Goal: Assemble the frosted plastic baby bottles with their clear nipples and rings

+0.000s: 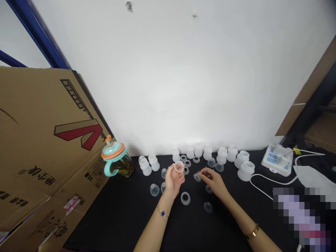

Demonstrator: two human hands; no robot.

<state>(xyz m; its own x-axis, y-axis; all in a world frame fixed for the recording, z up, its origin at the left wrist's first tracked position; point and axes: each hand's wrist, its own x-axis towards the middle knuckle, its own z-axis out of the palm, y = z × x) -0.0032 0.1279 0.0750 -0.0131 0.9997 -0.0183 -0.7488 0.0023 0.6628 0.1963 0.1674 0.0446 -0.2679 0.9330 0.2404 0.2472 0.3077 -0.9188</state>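
My left hand (174, 180) is raised over the table, its fingers closed around a whitish translucent bottle collar ring (179, 166) with the opening facing me. To the right, my right hand (214, 180) pinches the edge of a clear silicone bottle nipple (197, 176). Beneath the right fingers another clear nipple (209, 189) is partly covered, and one more nipple (208, 207) lies nearer to me. A loose collar ring (185, 198) rests between my two forearms. Several more rings (187, 163) lie just behind my left hand.
White bottle bodies (222, 155) line the wall, with two assembled baby bottles (145, 166) at left. Clear domed caps (154, 189) lie around my left hand. A teal-lidded jug (118, 159) stands by a large carton (52, 147). A white box (277, 160) with cables sits right.
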